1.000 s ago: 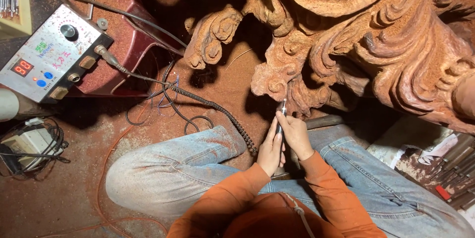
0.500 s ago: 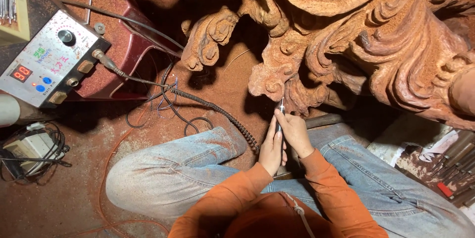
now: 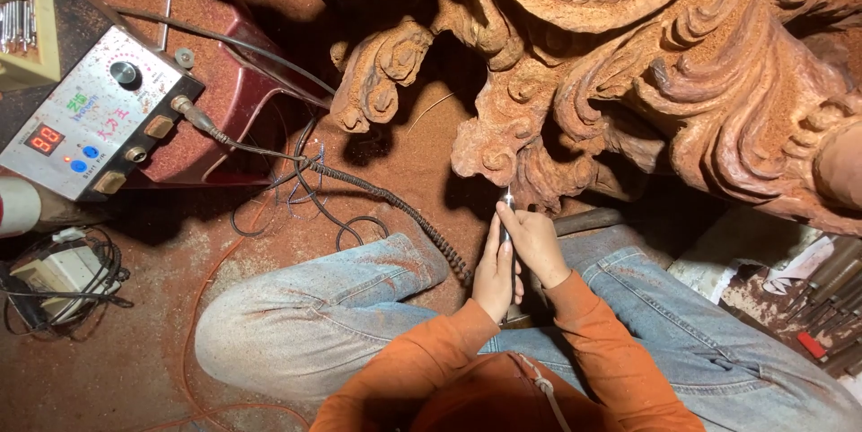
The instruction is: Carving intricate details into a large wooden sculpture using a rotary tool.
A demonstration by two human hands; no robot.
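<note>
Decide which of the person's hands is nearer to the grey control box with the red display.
Left. The left hand grips the handpiece on the side toward the control box; the right hand wraps it on the far side.

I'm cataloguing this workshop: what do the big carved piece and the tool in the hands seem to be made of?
The carving looks like reddish-brown wood, unvarnished and matte, dusted with matching sawdust. The handpiece, gripped by the left hand and right hand, seems metal: its exposed tip shines silver.

The floor (image 3: pixel 422 163) is coated in reddish dust. On it lie a dark coiled cable (image 3: pixel 395 207), a thin orange cord (image 3: pixel 193 324) and a small white adapter (image 3: pixel 54 272) with black wires.
</note>
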